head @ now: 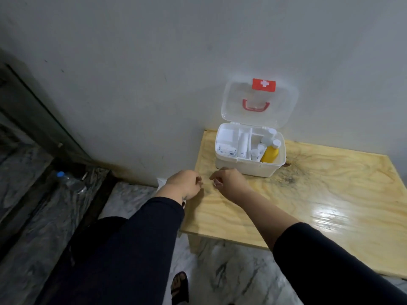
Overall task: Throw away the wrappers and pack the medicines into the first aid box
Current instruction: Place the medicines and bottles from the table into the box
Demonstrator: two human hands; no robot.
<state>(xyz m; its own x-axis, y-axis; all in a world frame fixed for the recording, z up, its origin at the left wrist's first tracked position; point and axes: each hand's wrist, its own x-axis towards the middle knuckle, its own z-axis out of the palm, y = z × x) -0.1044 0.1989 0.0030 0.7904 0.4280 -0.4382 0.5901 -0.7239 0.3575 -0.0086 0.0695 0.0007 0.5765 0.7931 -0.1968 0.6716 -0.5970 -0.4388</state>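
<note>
The white first aid box [246, 167] stands on the wooden table [308, 194] against the wall, its clear lid [259, 102] with a red cross and red handle raised. Inside lie white packets, several small white bottles and a yellow bottle [270, 154]. My left hand [184, 183] hovers at the table's left edge with fingers curled. My right hand [228, 180] hangs just in front of the box, fingers bent, with nothing clearly in it. Something white [161, 181] shows below my left hand, mostly hidden.
A plastic water bottle with a blue cap [70, 180] lies on the marble floor at the left near a dark door frame. The grey wall rises directly behind the table. My sandalled foot [179, 287] is on the floor below the table edge.
</note>
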